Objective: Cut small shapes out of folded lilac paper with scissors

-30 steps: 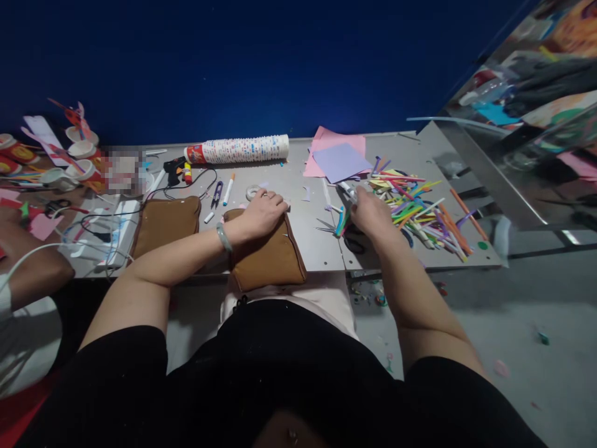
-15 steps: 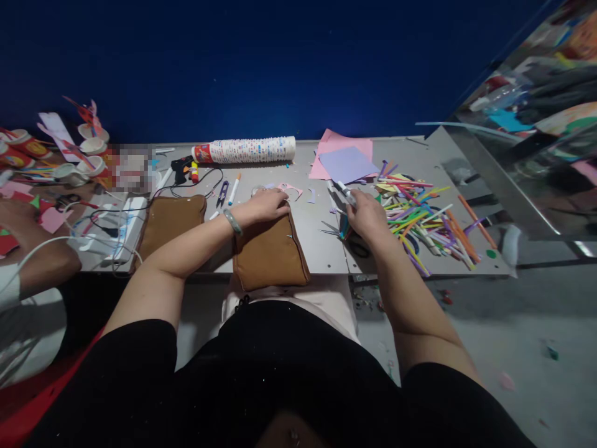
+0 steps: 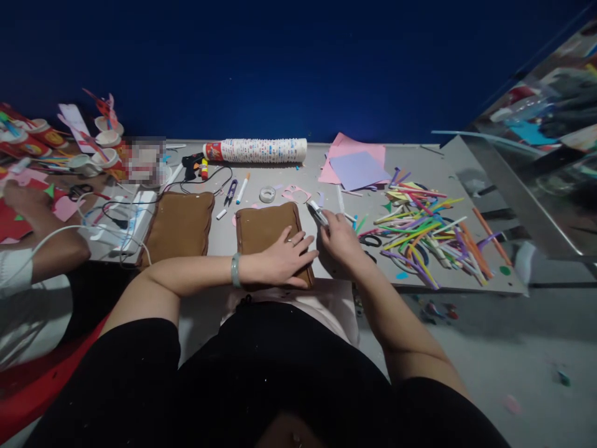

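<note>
My left hand lies flat on a brown padded square, its fingers spread over the right side near the front edge. A white marker points up and left from my right hand, whose fingers are closed round it, just right of the padded square. Behind the square are a roll of clear tape and a pink paper scrap with cut-outs. Dark scissor handles show beside my right wrist; the blades are hidden.
A second brown padded square lies left, by a white power strip. Stacked paper cups lie along the back near a glue gun. Coloured strips pile up right. At far left, a co-worker's arm reaches over paper.
My left hand has slid from the square's back edge toward its front right, fingers now spread. My right hand has moved left with the marker, away from the scissors and strips.
</note>
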Action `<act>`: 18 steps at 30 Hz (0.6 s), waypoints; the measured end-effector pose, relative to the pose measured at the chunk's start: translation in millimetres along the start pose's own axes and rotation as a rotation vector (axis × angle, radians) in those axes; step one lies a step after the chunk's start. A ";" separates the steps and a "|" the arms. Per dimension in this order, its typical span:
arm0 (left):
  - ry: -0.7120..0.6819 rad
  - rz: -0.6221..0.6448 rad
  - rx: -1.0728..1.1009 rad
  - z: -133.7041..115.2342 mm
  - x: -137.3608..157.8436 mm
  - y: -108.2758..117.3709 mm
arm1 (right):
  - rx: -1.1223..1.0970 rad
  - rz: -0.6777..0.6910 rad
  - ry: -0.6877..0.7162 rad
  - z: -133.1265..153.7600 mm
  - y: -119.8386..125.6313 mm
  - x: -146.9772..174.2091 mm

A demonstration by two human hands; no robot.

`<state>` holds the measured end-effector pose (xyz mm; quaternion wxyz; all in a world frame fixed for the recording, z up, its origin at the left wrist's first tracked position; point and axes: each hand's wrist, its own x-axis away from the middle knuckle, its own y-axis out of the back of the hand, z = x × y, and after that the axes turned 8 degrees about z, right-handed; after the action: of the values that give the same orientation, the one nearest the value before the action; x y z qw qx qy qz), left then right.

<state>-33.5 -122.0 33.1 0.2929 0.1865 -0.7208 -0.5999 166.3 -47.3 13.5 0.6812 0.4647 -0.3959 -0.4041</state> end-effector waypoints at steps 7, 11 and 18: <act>0.455 -0.067 0.112 56.2 23.5 11.0 | 0.152 -0.041 0.057 10.8 0.4 -3.3; 0.499 -0.030 0.189 74.5 16.1 12.0 | 0.176 -0.068 0.083 21.4 17.9 -44.4; 0.513 -0.061 0.273 89.8 -8.9 4.8 | 0.164 0.159 -0.050 38.9 38.9 -139.0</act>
<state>-84.3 -47.7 26.2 0.4196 0.3913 -0.6913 -0.4391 87.8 77.6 37.7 0.6607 0.4759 -0.4801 -0.3262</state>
